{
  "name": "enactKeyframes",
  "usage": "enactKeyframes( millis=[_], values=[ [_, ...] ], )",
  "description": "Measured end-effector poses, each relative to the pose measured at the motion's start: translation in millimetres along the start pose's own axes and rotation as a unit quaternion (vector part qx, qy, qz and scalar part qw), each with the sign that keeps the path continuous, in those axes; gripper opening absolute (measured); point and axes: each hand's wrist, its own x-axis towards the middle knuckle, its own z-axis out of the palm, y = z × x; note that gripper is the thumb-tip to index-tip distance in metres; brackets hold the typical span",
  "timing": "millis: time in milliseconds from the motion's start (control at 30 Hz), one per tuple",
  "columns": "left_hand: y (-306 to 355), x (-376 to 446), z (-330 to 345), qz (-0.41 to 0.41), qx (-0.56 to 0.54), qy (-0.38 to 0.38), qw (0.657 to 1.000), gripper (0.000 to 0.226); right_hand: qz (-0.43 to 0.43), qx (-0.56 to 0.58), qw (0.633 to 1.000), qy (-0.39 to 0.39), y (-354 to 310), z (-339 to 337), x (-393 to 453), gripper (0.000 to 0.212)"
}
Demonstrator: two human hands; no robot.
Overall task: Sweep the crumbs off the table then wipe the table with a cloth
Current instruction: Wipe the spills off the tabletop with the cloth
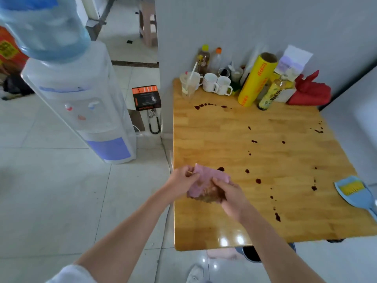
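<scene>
Both my hands hold a pink cloth (206, 181) over the left edge of the wooden table (234, 219). The cloth's lower part is stained brown. My left hand (182, 180) pinches its upper left corner. My right hand (230, 194) grips its lower right side. Dark red-brown spots (258, 181) are scattered over the table top, with a smeared trail (206, 105) near the back. A blue dustpan with a yellow brush (355, 189) lies at the table's right edge.
Along the table's back stand cups (212, 82), bottles (271, 94), a yellow roll of cling film (255, 80) and a red bag (311, 90). A water dispenser (81, 99) stands on the tiled floor to the left. A grey wall runs behind the table.
</scene>
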Motion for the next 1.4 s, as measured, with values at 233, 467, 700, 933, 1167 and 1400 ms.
enactKeyframes(
  millis=[233, 467, 700, 933, 1167, 1400],
  values=[
    [43.9, 58.7, -18.6, -0.003, 0.067, -0.029, 0.997, 0.023, -0.024, 0.024, 0.999, 0.013, -42.5, 12.7, 46.5, 0.016],
    [74.0, 128.4, -55.7, -0.010, 0.081, -0.015, 0.997, 0.009, -0.020, -0.035, 0.993, 0.108, -103.8, 24.1, 106.4, 0.011],
    [76.1, 246.5, -104.4, -0.005, 0.115, 0.013, 0.993, 0.004, -0.213, -0.345, 0.868, 0.286, -160.2, 8.8, 211.5, 0.029],
    [81.0, 389.0, -178.2, 0.026, 0.121, 0.087, 0.989, 0.079, -0.141, -0.271, 0.904, 0.300, -105.8, 70.0, 328.3, 0.017],
    [100.6, 449.1, -186.2, 0.042, 0.119, 0.041, 0.991, 0.114, -0.095, -0.201, 0.922, 0.318, -119.5, 75.3, 348.0, 0.046],
    [105.1, 470.6, -164.6, 0.110, 0.064, 0.032, 0.991, 0.098, -0.108, -0.230, 0.903, 0.347, -149.2, 45.1, 366.5, 0.023]
  ],
)
